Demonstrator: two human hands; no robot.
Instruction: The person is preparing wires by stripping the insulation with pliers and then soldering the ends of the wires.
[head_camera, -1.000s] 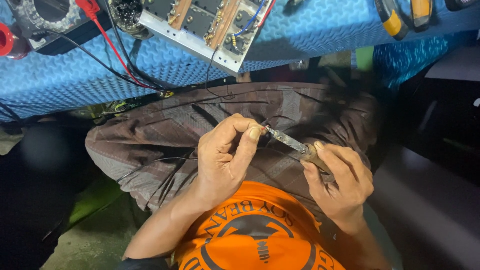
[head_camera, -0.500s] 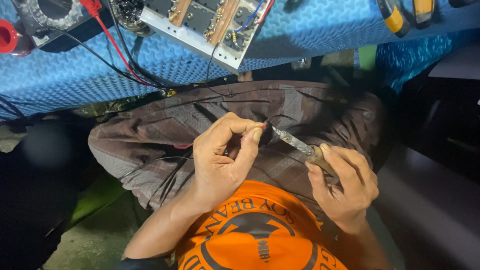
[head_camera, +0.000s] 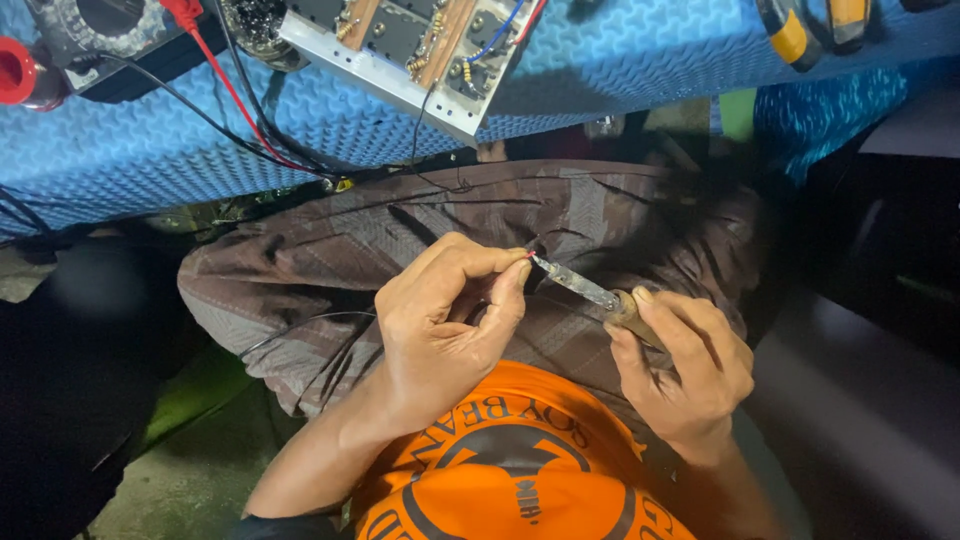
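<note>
My right hand (head_camera: 685, 365) grips the wooden handle of a soldering iron (head_camera: 585, 290), whose metal shaft points up and left. My left hand (head_camera: 445, 320) pinches a thin wire end (head_camera: 527, 254) between thumb and forefinger, right at the iron's tip. Both hands hover over my lap, above a brown striped cloth (head_camera: 470, 225) and my orange shirt (head_camera: 510, 460). Thin black wires trail down from my left hand across the cloth.
A blue foam-covered bench (head_camera: 620, 80) runs across the top. On it lie a metal circuit assembly (head_camera: 410, 50), a dark box with red and black leads (head_camera: 215, 85), a red cap (head_camera: 15, 70) and yellow-handled tools (head_camera: 790, 30). The floor lies at lower left.
Both hands drifted slightly right and down in view. The grip on the iron and on the wire is unchanged.
</note>
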